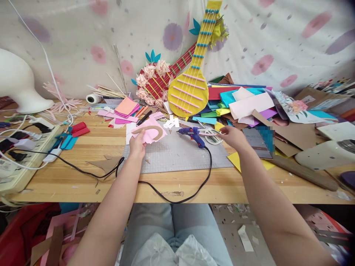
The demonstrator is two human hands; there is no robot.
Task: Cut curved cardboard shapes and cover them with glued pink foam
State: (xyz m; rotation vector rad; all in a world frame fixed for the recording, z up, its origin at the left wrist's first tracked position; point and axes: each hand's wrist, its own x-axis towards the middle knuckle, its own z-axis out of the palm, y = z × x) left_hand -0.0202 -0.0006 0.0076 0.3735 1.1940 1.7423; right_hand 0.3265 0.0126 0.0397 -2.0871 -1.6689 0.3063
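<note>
My left hand [138, 146] is closed on a sheet of pink paper [137, 130] that carries a curved strip of brown cardboard [152, 127]. Over at the right, my right hand [231, 136] has its fingers on the pale handles of a pair of scissors [212, 132], which lie partly behind a blue glue gun [195, 136]. The glue gun rests on the grey cutting mat [177, 159], its nozzle pointing left and its black cord [209, 173] looping toward the table's front edge.
A yellow paper instrument [188, 94] and a red one with pink flowers [158, 79] lean at the back. Coloured paper [251, 105] is heaped at the right. Power strips [27, 155] and cables crowd the left side; a white mannequin head [19, 81] stands behind.
</note>
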